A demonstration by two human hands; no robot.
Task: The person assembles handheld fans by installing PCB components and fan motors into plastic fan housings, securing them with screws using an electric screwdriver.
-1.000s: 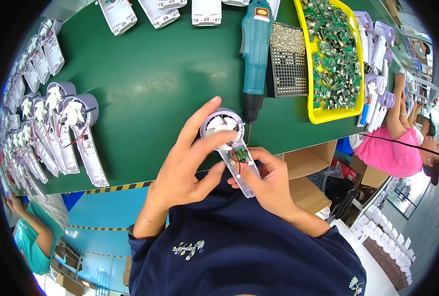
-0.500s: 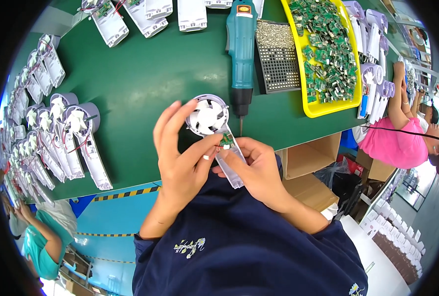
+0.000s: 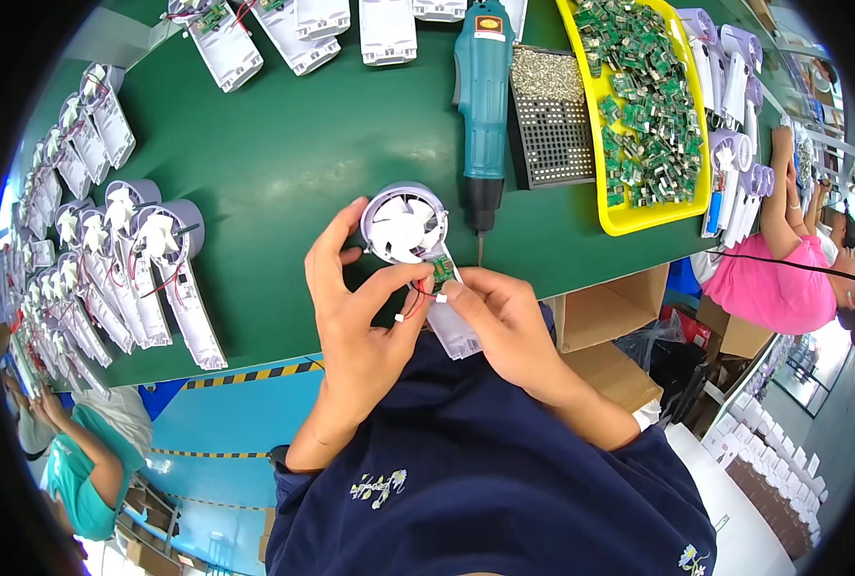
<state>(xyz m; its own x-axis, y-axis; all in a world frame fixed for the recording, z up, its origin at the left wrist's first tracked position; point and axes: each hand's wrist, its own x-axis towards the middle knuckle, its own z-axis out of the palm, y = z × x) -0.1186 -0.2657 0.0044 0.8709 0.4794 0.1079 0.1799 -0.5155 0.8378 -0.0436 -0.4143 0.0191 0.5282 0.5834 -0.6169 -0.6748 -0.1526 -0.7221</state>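
Note:
An open handheld fan casing [image 3: 459, 338] with white blades [image 3: 406, 228] in a pale purple ring sits between my hands, at the table's near edge. My right hand [image 3: 506, 322] is closed around the handle, its thumb by the board's lower corner. A small green circuit board [image 3: 441, 272] lies at the handle's top. At the board's left edge, the index finger and thumb of my left hand [image 3: 362, 312] pinch, while its other fingers curve beside the fan ring. Thin red and black wires [image 3: 414, 300] with a white plug hang below that pinch.
A teal electric screwdriver [image 3: 483, 106] lies beyond the fan, bit toward me. Right of it are a black perforated screw tray [image 3: 554, 130] and a yellow tray [image 3: 604, 197] of green boards. Several open fan casings [image 3: 180, 278] line the left. A person in pink [image 3: 768, 278] sits at right.
My left thumb and index finger have shifted at the board, and the red wires with their plug now show below them. My right thumb has moved up toward the board.

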